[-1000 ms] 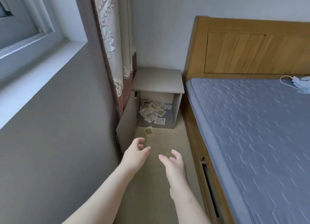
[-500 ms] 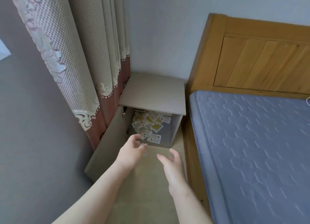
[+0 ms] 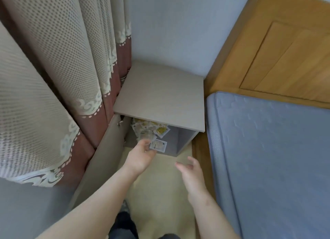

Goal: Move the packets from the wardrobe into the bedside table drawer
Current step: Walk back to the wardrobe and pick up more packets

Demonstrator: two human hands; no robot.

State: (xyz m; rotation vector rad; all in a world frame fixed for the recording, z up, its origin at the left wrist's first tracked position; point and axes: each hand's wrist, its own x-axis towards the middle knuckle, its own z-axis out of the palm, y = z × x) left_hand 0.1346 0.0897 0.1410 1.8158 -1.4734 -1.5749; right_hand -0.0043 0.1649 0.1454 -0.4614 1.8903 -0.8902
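The left grip (image 3: 142, 154) half-curls at a packet (image 3: 158, 145), hold unclear; the right grip (image 3: 190, 170) spreads empty.

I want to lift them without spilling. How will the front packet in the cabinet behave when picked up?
The front packet looks flat and thin, so probably light and a little floppy. Its face seems smooth, so it may slip; pinching an edge seems safer. The pile behind lies loose and overlapping, so neighbours may slide along.
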